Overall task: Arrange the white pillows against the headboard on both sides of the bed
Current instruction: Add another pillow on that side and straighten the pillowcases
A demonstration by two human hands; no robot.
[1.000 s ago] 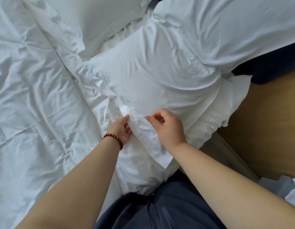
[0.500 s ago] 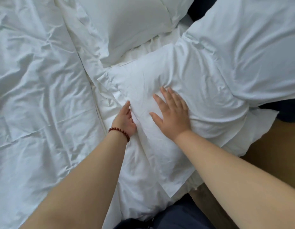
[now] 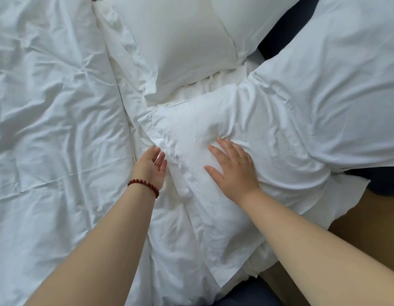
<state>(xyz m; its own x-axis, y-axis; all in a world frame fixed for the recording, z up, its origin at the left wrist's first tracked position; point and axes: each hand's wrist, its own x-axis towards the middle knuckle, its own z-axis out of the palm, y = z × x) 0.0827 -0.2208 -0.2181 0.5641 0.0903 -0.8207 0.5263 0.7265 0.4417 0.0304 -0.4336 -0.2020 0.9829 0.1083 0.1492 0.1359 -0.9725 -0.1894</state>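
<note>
Right hand (image 3: 232, 171) flat on white pillow (image 3: 246, 138), left hand (image 3: 150, 166) beside it, fingers straight

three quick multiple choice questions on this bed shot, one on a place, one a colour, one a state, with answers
1. Where does the right hand rest?
A. on the near pillow
B. on the wooden floor
C. on the duvet at far left

2. What colour is the bead bracelet by the left hand?
A. blue
B. dark red
C. green

3. How are the right hand's fingers?
A. clenched in a fist
B. pinching a corner
C. straight and spread

Answers: 1 A, its palm lies flat on that pillow; 2 B, the beads show dark red; 3 C, all fingers lie extended on the fabric.
</note>
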